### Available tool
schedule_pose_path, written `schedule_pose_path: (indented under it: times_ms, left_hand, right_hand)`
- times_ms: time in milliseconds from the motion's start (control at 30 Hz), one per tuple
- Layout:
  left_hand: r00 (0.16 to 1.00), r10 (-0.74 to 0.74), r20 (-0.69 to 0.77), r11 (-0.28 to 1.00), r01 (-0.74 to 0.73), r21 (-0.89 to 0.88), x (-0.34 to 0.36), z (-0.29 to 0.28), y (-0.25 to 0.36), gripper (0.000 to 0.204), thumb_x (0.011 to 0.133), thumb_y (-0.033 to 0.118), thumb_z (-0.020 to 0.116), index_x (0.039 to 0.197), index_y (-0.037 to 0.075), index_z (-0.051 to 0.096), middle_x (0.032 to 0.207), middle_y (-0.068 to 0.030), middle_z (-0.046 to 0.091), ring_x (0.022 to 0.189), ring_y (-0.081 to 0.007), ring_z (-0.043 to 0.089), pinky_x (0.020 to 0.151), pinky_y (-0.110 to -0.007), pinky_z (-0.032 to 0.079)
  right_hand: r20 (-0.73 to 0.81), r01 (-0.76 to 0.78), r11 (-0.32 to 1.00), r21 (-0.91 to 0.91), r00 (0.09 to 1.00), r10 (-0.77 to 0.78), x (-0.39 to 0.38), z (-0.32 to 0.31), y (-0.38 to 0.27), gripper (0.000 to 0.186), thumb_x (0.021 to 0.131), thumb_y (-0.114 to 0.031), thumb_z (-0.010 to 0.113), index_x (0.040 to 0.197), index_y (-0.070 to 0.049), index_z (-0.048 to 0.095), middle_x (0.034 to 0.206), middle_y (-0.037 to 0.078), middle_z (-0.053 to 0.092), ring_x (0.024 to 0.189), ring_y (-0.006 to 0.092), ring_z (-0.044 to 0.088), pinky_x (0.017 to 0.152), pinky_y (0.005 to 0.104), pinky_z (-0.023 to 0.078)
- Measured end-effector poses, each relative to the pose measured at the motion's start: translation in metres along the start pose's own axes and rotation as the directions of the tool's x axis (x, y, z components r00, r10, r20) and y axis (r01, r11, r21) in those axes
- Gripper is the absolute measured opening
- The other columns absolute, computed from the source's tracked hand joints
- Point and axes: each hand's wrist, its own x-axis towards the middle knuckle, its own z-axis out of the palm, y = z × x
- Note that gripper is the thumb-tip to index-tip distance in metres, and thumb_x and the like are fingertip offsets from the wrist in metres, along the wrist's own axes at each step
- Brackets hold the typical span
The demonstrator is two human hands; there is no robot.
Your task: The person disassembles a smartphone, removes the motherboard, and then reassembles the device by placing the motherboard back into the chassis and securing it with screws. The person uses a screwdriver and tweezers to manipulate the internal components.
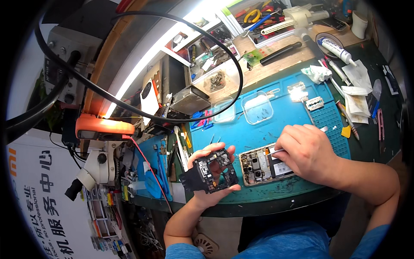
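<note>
My left hand (211, 196) is closed round the edges of a black phone inner cover (221, 166), a bracket with cut-out openings, and holds it up to the left of an opened smartphone (254, 178). The phone lies on the blue mat with its camera modules, circuit board and dark battery (281, 168) bare. Over the phone's far right part, my right hand (306, 146) is closed on a slim metal tool (278, 151). The tool's tip reaches the phone near the battery's upper edge; its exact kind is mostly hidden by my fingers.
On the blue mat (207, 144) stand clear plastic boxes (257, 108), with razor blades (315, 103) at the far right. Crumpled tissues (358, 88) and a glue tube (338, 52) lie beyond. A black cable (172, 118) loops overhead; an orange multimeter (105, 127) is at left.
</note>
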Motion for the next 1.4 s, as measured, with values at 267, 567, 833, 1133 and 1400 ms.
schedule_pose_path:
  times_ms: [267, 567, 833, 1133, 1400]
  left_hand:
    - [0.999, -0.021, -0.024, 1.0, 0.022, 0.016, -0.001, -0.001, -0.001, 0.104, 0.072, 0.019, 0.102, 0.149, 0.018, 0.031, 0.155, -0.0168, 0.041, 0.143, -0.0333, 0.055, 0.115, -0.045, 0.054]
    - [0.998, -0.054, -0.039, 0.999, 0.055, 0.001, -0.002, -0.003, 0.001, 0.102, 0.075, 0.012, 0.1, 0.149, 0.018, 0.031, 0.156, -0.0177, 0.041, 0.145, -0.0355, 0.053, 0.116, -0.047, 0.052]
    - [0.994, -0.061, -0.09, 0.998, 0.063, 0.016, -0.003, -0.007, 0.0, 0.101, 0.073, 0.015, 0.101, 0.147, 0.018, 0.032, 0.156, -0.0176, 0.042, 0.144, -0.0344, 0.055, 0.113, -0.044, 0.055]
    - [0.997, -0.039, -0.06, 0.999, 0.04, 0.017, -0.003, -0.006, 0.002, 0.099, 0.079, 0.01, 0.096, 0.152, 0.014, 0.03, 0.157, -0.0207, 0.041, 0.143, -0.0354, 0.055, 0.113, -0.045, 0.055]
    - [1.0, 0.018, 0.001, 1.0, -0.018, -0.023, 0.0, -0.006, -0.002, 0.095, 0.082, 0.003, 0.092, 0.153, 0.015, 0.03, 0.163, -0.0248, 0.037, 0.145, -0.037, 0.053, 0.116, -0.049, 0.051]
  right_hand:
    - [0.012, -0.006, 1.0, -0.01, 1.0, 0.006, 0.001, 0.0, -0.001, 0.025, 0.087, -0.022, 0.079, 0.092, -0.009, 0.058, 0.087, 0.006, 0.057, 0.081, 0.0258, 0.063, 0.071, 0.0396, 0.047]
    - [0.016, -0.039, 0.997, 0.073, 0.999, 0.038, 0.004, -0.008, -0.003, 0.018, 0.09, -0.018, 0.075, 0.095, -0.008, 0.061, 0.09, 0.007, 0.059, 0.083, 0.0276, 0.064, 0.073, 0.0413, 0.05]
    - [0.011, 0.0, 0.995, 0.101, 1.0, -0.001, 0.005, -0.007, 0.001, 0.015, 0.088, -0.004, 0.071, 0.102, -0.006, 0.068, 0.094, 0.007, 0.062, 0.084, 0.0273, 0.065, 0.074, 0.0405, 0.052]
    - [-0.167, -0.009, 0.999, 0.048, 0.986, 0.017, 0.016, -0.021, 0.003, 0.032, 0.087, 0.006, 0.071, 0.118, -0.002, 0.072, 0.102, 0.01, 0.067, 0.088, 0.0302, 0.068, 0.078, 0.041, 0.056]
    - [-0.218, -0.114, 0.985, -0.127, 0.972, 0.085, 0.021, -0.029, 0.011, 0.023, 0.089, -0.005, 0.078, 0.112, -0.006, 0.076, 0.096, 0.011, 0.069, 0.083, 0.0286, 0.071, 0.071, 0.0391, 0.056]
